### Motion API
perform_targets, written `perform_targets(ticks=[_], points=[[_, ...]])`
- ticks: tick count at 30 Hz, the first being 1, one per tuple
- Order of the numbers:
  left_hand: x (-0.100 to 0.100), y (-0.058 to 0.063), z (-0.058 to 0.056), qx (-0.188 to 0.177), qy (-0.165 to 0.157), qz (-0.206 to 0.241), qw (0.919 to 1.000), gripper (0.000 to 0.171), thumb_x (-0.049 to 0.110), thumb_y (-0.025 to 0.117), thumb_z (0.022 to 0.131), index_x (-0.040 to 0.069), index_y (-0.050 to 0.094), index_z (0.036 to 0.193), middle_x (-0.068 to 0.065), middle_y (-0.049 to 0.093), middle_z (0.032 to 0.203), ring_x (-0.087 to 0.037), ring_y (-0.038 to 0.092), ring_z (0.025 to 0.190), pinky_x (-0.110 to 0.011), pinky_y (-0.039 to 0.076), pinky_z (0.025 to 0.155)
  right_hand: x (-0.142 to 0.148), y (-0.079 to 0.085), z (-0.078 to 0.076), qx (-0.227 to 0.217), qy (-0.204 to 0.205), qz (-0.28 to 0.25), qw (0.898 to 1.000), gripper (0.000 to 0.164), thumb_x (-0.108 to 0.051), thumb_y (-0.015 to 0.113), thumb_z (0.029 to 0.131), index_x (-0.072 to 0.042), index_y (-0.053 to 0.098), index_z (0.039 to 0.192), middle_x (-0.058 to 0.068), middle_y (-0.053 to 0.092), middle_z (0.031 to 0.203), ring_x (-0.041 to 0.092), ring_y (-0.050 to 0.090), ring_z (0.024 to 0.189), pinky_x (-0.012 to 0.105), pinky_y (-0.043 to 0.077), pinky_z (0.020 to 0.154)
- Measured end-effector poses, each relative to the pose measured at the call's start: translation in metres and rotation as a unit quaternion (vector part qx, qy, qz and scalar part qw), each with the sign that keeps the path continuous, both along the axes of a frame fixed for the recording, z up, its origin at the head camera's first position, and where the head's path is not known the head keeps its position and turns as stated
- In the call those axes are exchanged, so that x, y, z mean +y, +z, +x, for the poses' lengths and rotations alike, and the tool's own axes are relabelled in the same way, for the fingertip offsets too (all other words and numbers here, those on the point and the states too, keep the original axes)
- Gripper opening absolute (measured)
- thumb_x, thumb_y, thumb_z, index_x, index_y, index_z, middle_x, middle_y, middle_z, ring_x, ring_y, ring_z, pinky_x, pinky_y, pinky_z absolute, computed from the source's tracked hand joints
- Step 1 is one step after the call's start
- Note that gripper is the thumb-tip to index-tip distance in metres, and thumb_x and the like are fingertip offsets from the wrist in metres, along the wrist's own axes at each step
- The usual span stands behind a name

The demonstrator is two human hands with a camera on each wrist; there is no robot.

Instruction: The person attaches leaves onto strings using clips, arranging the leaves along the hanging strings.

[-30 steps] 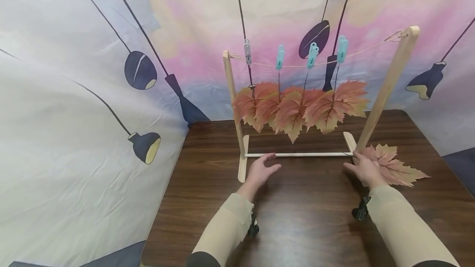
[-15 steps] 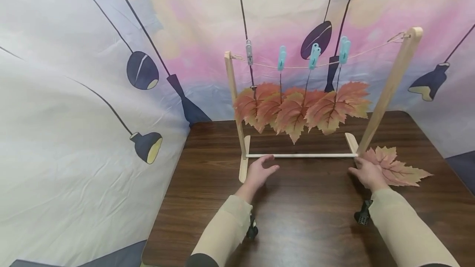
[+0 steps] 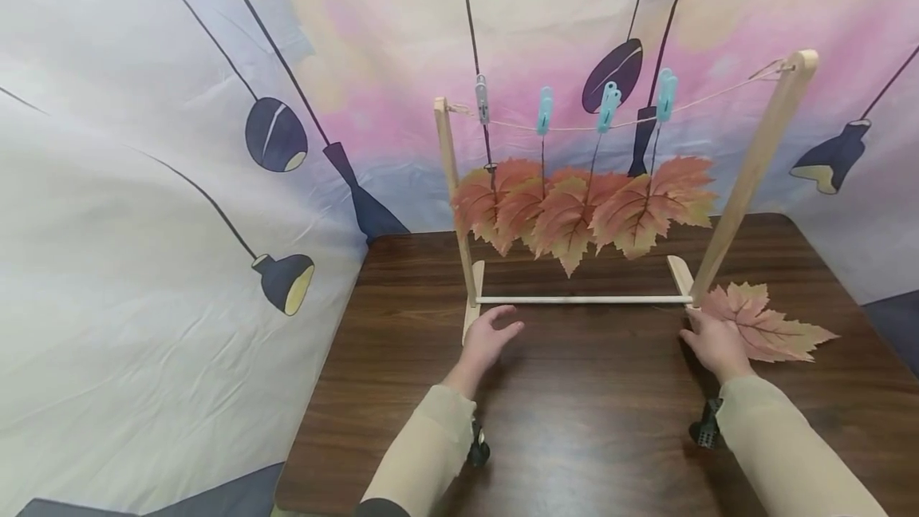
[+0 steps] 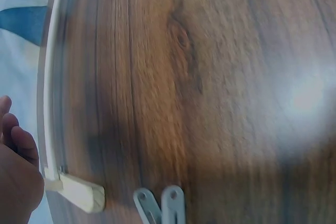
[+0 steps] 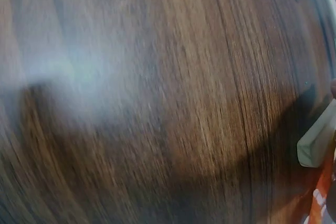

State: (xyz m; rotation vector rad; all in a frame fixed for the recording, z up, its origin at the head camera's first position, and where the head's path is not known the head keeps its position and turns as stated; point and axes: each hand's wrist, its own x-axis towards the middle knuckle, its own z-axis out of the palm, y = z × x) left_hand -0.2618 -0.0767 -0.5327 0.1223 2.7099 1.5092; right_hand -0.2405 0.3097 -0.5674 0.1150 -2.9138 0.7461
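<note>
A wooden stand with a white bottom rod (image 3: pixel 581 300) is on the table. A string (image 3: pixel 725 92) runs between its posts, carrying a grey clothespin (image 3: pixel 482 100) and several blue clothespins (image 3: pixel 545 110). Orange maple leaves (image 3: pixel 567 218) hang from these by dark stems. My left hand (image 3: pixel 488 339) is in front of the rod's left end, fingers loosely bent, holding nothing. My right hand (image 3: pixel 720 341) is by the stand's right foot (image 3: pixel 679 276), its fingers relaxed; whether it touches the foot is unclear. Just beside it, another maple leaf (image 3: pixel 786 329) lies on the table.
Grey clothespin handles (image 4: pixel 173 205) show at the bottom of the left wrist view, on or above the brown wooden table (image 3: pixel 574 413). Behind the table hangs a fabric backdrop (image 3: pixel 359 38) printed with lamps.
My left hand has drawn back from the rod, toward me and slightly left. My right hand has shifted a little away from the right post's base. The hanging leaves keep their places.
</note>
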Motion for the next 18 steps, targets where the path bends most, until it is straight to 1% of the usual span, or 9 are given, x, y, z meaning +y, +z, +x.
perform_targets(ticks=[2, 6, 9, 11, 13, 18], points=[[-0.006, -0.002, 0.002, 0.0, 0.008, 0.008, 0.9999, 0.037, 0.028, 0.07, 0.085, 0.012, 0.064, 0.118, -0.003, 0.063, 0.119, -0.021, 0.056, 0.112, -0.038, 0.045, 0.09, 0.001, 0.0, 0.0, 0.004, 0.005, 0.009, 1.0, 0.041, -0.007, 0.065, 0.082, 0.014, 0.052, 0.115, 0.036, 0.055, 0.11, 0.051, 0.051, 0.102, 0.062, 0.033, 0.089], [-0.017, -0.005, 0.006, -0.006, 0.026, 0.024, 0.9994, 0.036, 0.025, 0.071, 0.084, 0.011, 0.065, 0.117, -0.004, 0.063, 0.118, -0.022, 0.055, 0.113, -0.04, 0.044, 0.09, 0.002, 0.0, 0.001, 0.004, 0.007, 0.022, 1.0, 0.035, -0.004, 0.065, 0.081, 0.012, 0.055, 0.11, 0.034, 0.057, 0.106, 0.051, 0.053, 0.098, 0.061, 0.035, 0.086], [-0.024, -0.005, 0.009, -0.008, 0.032, 0.031, 0.999, 0.037, 0.025, 0.07, 0.084, 0.009, 0.064, 0.117, -0.006, 0.063, 0.119, -0.024, 0.053, 0.116, -0.043, 0.042, 0.094, 0.001, -0.001, 0.001, 0.003, 0.002, 0.022, 1.0, 0.03, -0.004, 0.063, 0.082, 0.012, 0.057, 0.107, 0.033, 0.059, 0.105, 0.051, 0.053, 0.097, 0.06, 0.037, 0.085], [-0.029, -0.005, 0.01, -0.009, 0.031, 0.027, 0.9991, 0.037, 0.024, 0.07, 0.085, 0.009, 0.064, 0.118, -0.007, 0.062, 0.121, -0.026, 0.052, 0.118, -0.044, 0.039, 0.097, 0.001, -0.002, 0.003, 0.0, -0.001, 0.02, 1.0, 0.029, -0.004, 0.062, 0.083, 0.013, 0.058, 0.107, 0.033, 0.058, 0.107, 0.052, 0.052, 0.098, 0.06, 0.037, 0.086], [-0.033, -0.007, 0.012, -0.006, 0.031, 0.013, 0.9994, 0.037, 0.025, 0.069, 0.085, 0.009, 0.064, 0.118, -0.008, 0.062, 0.121, -0.027, 0.051, 0.119, -0.046, 0.037, 0.098, 0.001, -0.003, 0.005, 0.0, -0.003, 0.019, 1.0, 0.029, -0.004, 0.061, 0.084, 0.013, 0.059, 0.108, 0.033, 0.058, 0.109, 0.053, 0.051, 0.099, 0.06, 0.037, 0.086], [-0.047, -0.012, 0.015, -0.012, 0.036, -0.02, 0.9991, 0.043, 0.031, 0.071, 0.083, 0.01, 0.064, 0.119, -0.01, 0.061, 0.121, -0.028, 0.052, 0.117, -0.046, 0.04, 0.096, 0.001, -0.006, 0.009, 0.018, -0.004, 0.017, 1.0, 0.027, -0.004, 0.06, 0.084, 0.012, 0.061, 0.106, 0.032, 0.059, 0.107, 0.053, 0.053, 0.097, 0.06, 0.038, 0.084]])
